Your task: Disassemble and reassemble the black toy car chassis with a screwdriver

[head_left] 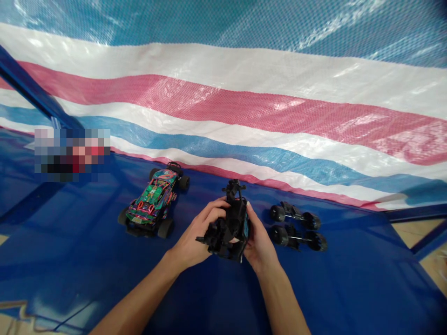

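Observation:
Both my hands grip a black toy-car chassis (230, 223) without wheels, held just above the blue surface (342, 288). My left hand (195, 237) wraps its left side with fingers curled over the top. On the chassis's right side my right hand (258, 239) presses, fingers closed around it. To the right lie two black axle assemblies with wheels (298, 225), side by side. A complete toy race car (153, 204) with a green and red patterned body stands to the left.
A striped white, pink and blue woven tarp (244, 93) hangs or lies behind the blue surface. A blue metal bar (31, 88) slants at the left. Wooden floor (433, 246) shows at the far right edge.

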### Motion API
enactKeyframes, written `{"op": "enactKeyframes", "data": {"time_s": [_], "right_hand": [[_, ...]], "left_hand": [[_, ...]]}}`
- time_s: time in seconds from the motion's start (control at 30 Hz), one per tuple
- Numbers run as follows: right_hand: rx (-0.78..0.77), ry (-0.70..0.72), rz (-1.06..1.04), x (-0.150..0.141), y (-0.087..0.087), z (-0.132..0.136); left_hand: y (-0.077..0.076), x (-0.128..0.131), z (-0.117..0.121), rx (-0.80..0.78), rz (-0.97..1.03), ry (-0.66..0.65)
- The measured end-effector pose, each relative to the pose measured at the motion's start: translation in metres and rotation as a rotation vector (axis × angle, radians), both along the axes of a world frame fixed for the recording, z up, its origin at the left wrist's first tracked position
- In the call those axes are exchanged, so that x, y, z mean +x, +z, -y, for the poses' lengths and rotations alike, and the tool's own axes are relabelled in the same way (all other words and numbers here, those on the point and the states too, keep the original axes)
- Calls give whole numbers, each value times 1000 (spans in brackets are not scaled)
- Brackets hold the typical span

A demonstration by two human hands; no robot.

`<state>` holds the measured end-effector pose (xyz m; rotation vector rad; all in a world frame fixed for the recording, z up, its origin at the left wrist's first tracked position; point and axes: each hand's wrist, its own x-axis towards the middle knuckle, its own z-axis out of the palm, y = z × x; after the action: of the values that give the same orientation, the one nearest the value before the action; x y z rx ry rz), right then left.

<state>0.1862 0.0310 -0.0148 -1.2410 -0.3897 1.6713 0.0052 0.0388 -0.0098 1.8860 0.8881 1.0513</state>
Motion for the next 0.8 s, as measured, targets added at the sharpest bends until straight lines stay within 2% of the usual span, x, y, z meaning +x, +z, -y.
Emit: {"op": "enactKeyframes", "data": {"time_s": [0.13, 0.4, 0.5, 0.57, 0.67, 0.8], "right_hand": [[-6, -21, -96, -6, -6, 0], [-17, -14, -17, 5, 1, 1], [-14, -20, -41, 5, 2, 0], [-10, -22, -66, 5, 1, -2], [16, -69, -102, 7, 1, -4], [34, -175, -240, 12, 3, -5]], "left_hand": [[-1, 0, 2, 76, 46, 28], [9, -11, 0, 164, 66, -42], [8, -9, 0, 255, 96, -6], [9, -6, 1, 265, 151, 68], [13, -1, 3, 149, 321, 224], [18, 6, -2, -192, 456, 392]]}}
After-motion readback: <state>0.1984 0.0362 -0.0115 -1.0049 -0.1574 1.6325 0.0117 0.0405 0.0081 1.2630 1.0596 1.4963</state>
